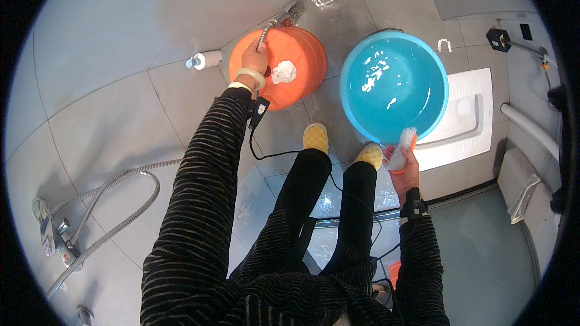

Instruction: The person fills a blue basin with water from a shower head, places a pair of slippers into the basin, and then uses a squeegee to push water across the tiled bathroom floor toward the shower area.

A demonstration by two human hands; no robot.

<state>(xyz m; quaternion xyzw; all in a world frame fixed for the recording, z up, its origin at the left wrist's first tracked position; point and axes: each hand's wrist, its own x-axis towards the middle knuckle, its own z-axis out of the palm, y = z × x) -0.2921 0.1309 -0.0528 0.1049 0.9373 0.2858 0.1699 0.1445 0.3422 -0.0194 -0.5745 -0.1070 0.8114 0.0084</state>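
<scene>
- Head view: R hand (406, 172) at blue basin's near rim, fingers wrapped round scrub brush (397, 160), orange back, white bristles. Grip closed, snug. Prob. held by the back so bristles stay free.
- Brush overlaps basin rim in view; can't tell if touching.
- L hand (255, 59), left of basin, above orange bucket (311, 60): fingers curled shut round metal hose (263, 39), which sticks out past the fist. Underside of grip hidden. Prob. held there to steer the hose end.
- Blue basin (353, 108): open side up, looks to have clear water in it (glints on surface), amt unclear. Prob. set flat so it won't spill.
- Orange bucket: left of basin, looks btm-up or tipped, not sure; inside not visible. White lump (284, 72) on it, cloth or foam, can't tell. Bucket prob. serving as a stand.
- White bottle w/ blue pump (208, 60): far left of basin, past bucket, lying by wall, prob. parked out of the way. Contents n/a, opaque.
- Squat toilet (485, 93): right of basin, partly covered by it in view.
- Yellow slippers (315, 137): near side of basin, on the feet.
</scene>
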